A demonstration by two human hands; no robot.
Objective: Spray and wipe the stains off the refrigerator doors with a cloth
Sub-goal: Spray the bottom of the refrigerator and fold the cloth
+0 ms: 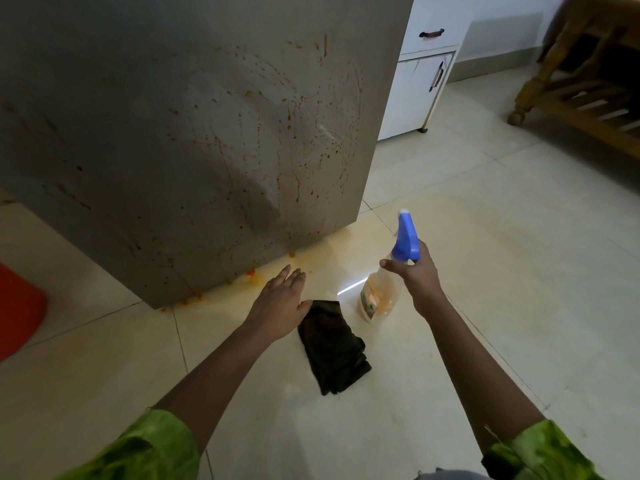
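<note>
Right hand (pixel 419 276) grips a clear plastic bottle (pixel 377 296) by its neck before the splattered grey fridge (pixel 173 133); left hand (pixel 280 303), fingers straight, hovers beside a folded dark cloth (pixel 332 351).

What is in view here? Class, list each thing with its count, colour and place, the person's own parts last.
refrigerator door: one, grey, upper left
stains: many, orange, spattered over the refrigerator door
orange bits: several, floor at the door's foot
spray bottle: one, clear with blue head, centre right
cloth: one, dark, on the floor, centre
floor: one, cream tiles, throughout
cabinet: one, white, top centre
wooden furniture: one, brown, top right
red object: one, left edge, cut off
sleeves: two, green, bottom corners
left hand: one, open, beside the cloth's top end
right hand: one, grip round the spray bottle's neck
</note>
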